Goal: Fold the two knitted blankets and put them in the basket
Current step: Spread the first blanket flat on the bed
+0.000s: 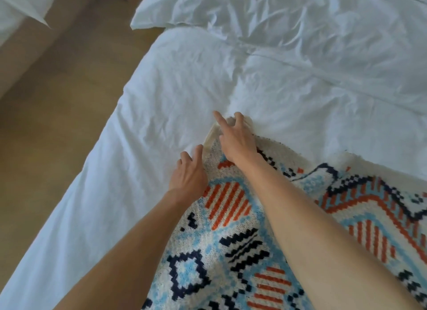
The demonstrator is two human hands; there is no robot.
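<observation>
A patterned knitted blanket [231, 252] lies on the near right part of a white bed [161, 90]. The right hand [235, 141] holds its far corner, index finger straight and the other fingers curled over the bunched cloth. The left hand [188, 173] rests at the blanket's left edge with fingers loosely curled; whether it pinches the edge, I cannot tell.

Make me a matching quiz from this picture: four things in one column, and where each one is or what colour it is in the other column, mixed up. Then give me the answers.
Things
1. knitted blanket
2. pillow
3. floor
4. right hand

Descriptions
A. brown, left of the bed
B. white and creased, at the top of the picture
C. on the blanket's far corner
D. patterned in blue, orange, navy and cream

Pairs: 1-D, 2-B, 3-A, 4-C
</observation>
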